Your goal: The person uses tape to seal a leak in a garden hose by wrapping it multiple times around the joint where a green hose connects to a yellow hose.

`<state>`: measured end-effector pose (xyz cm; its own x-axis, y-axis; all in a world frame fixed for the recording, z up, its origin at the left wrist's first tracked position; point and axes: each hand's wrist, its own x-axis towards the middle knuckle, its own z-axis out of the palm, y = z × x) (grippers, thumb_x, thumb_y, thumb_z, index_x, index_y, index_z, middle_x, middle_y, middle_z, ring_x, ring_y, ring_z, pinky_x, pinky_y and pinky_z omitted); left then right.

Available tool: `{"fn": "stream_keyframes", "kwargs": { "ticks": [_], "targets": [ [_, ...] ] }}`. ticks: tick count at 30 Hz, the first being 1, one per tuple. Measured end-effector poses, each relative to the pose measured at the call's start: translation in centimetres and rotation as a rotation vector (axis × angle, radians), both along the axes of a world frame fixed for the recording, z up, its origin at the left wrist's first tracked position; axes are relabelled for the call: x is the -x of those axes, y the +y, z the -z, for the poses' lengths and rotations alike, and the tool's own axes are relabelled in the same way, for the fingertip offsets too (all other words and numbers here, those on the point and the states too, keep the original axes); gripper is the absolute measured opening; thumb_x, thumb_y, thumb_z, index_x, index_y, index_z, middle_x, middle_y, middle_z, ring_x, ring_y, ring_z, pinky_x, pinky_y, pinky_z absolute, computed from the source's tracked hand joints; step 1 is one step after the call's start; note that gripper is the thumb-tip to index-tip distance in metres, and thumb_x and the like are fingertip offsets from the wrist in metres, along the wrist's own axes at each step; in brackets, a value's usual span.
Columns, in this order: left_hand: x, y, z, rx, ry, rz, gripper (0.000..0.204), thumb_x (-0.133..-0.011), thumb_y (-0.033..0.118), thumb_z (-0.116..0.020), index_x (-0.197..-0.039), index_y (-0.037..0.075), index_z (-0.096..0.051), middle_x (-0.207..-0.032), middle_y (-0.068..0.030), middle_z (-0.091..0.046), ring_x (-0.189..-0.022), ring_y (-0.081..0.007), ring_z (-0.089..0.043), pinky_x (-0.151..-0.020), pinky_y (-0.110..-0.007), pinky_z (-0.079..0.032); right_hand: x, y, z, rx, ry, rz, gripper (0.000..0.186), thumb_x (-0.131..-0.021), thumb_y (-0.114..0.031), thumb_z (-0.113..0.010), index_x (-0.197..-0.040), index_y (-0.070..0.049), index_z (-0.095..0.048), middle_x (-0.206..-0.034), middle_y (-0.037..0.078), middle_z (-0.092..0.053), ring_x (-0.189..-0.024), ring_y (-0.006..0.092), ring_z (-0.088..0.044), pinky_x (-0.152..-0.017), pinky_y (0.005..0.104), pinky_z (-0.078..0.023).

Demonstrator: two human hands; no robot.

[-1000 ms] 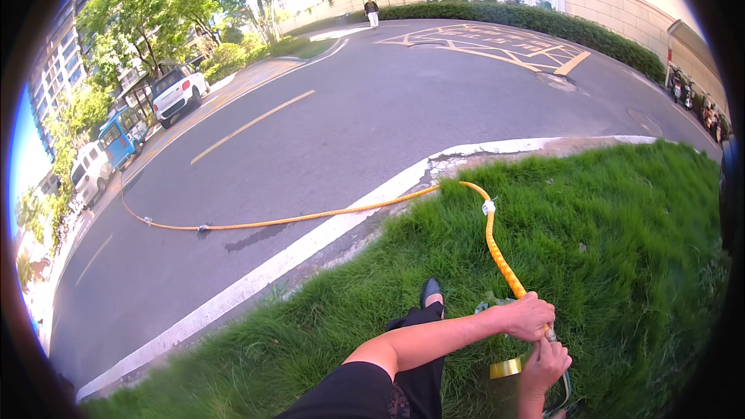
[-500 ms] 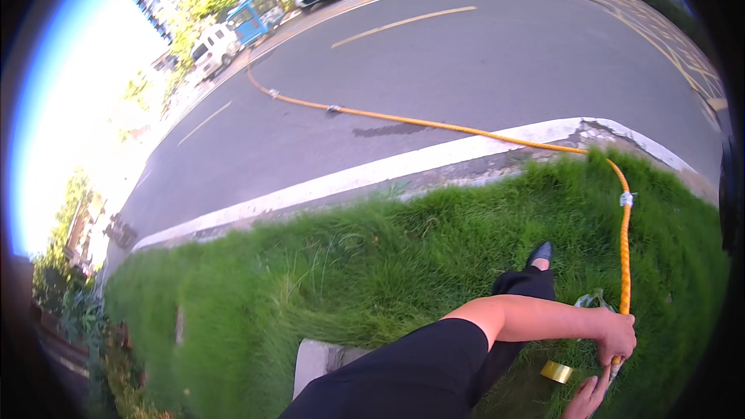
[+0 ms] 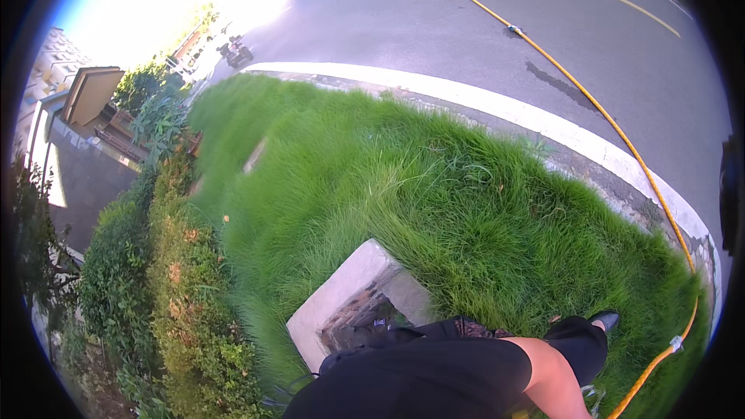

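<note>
A yellow-orange hose [image 3: 597,105] runs from the road over the white kerb and down across the grass to the lower right edge. White wrapping [image 3: 677,343] binds it at one spot on the grass, and similar wraps show farther along it on the road. My bare left forearm [image 3: 549,372] reaches down toward the hose's lower end, with the hand cut off by the lower edge. My right hand is outside the picture too. Beside the forearm a bit of clear plastic [image 3: 594,397] lies in the grass. My dark shoe [image 3: 607,318] stands on the grass near the hose.
A square concrete-rimmed pit [image 3: 341,295] opens in the grass right by my body, with dark items inside. Hedges [image 3: 186,271] and a low building [image 3: 85,163] line the left. The raised white kerb [image 3: 466,95] separates grass from road. A parked vehicle [image 3: 235,52] stands far off.
The view has swung left, bringing the pit and hedges in fully. Both hands, the hose end they held and the yellow tape roll have dropped out of the picture.
</note>
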<state>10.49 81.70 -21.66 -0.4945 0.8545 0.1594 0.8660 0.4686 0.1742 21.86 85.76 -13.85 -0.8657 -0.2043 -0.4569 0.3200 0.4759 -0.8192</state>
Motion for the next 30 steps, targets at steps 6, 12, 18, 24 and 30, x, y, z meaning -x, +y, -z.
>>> {"fn": "stream_keyframes", "kwargs": {
  "ticks": [6,12,18,24,30],
  "targets": [
    [2.7,-2.5,2.6,-0.087,0.033,-0.057,0.023,-0.074,0.036,-0.064,-0.091,0.022,-0.068,-0.085,-0.0016,-0.068,-0.075,-0.0232,-0.066,-0.059,-0.044,-0.049,1.6,-4.0,1.2,0.132,-0.151,-0.060,0.041,-0.092,-0.015,-0.049,-0.130,-0.004,-0.050,-0.123,0.012,-0.055,-0.098,0.0229,-0.056,-0.078,0.0355,-0.045],
    [3.8,-4.2,3.5,-0.111,0.073,-0.141,0.019,-0.072,0.034,-0.064,-0.085,0.021,-0.068,-0.081,-0.0007,-0.067,-0.074,-0.0223,-0.065,-0.060,-0.042,-0.048,1.7,-6.2,1.9,0.239,-0.284,-0.075,0.041,-0.092,-0.015,-0.049,-0.131,-0.005,-0.049,-0.118,0.010,-0.056,-0.098,0.0225,-0.056,-0.078,0.0350,-0.044],
    [3.4,-4.4,4.1,-0.136,0.114,-0.218,0.015,-0.069,0.031,-0.064,-0.079,0.020,-0.068,-0.076,0.0002,-0.066,-0.073,-0.0214,-0.065,-0.062,-0.041,-0.048,0.5,-5.3,2.2,0.351,-0.420,-0.069,0.041,-0.092,-0.014,-0.050,-0.132,-0.006,-0.047,-0.114,0.009,-0.058,-0.098,0.0221,-0.056,-0.079,0.0346,-0.044],
    [1.4,-4.3,3.7,-0.147,0.189,-0.132,0.012,-0.067,0.028,-0.064,-0.073,0.019,-0.068,-0.072,0.0011,-0.065,-0.071,-0.0205,-0.064,-0.063,-0.039,-0.047,-1.3,-3.8,1.3,0.557,-0.459,0.150,0.042,-0.092,-0.014,-0.050,-0.133,-0.007,-0.046,-0.110,0.008,-0.059,-0.097,0.0217,-0.056,-0.079,0.0341,-0.044],
    [-2.3,-3.1,-0.1,-0.358,-0.029,-0.089,0.006,-0.065,0.024,-0.065,-0.065,0.018,-0.067,-0.064,0.0023,-0.063,-0.064,-0.0210,-0.064,-0.065,-0.038,-0.047,-4.6,2.1,1.3,0.503,0.003,0.942,0.042,-0.092,-0.013,-0.050,-0.134,-0.008,-0.045,-0.106,0.006,-0.060,-0.097,0.0213,-0.055,-0.079,0.0336,-0.044]
  ]
}}
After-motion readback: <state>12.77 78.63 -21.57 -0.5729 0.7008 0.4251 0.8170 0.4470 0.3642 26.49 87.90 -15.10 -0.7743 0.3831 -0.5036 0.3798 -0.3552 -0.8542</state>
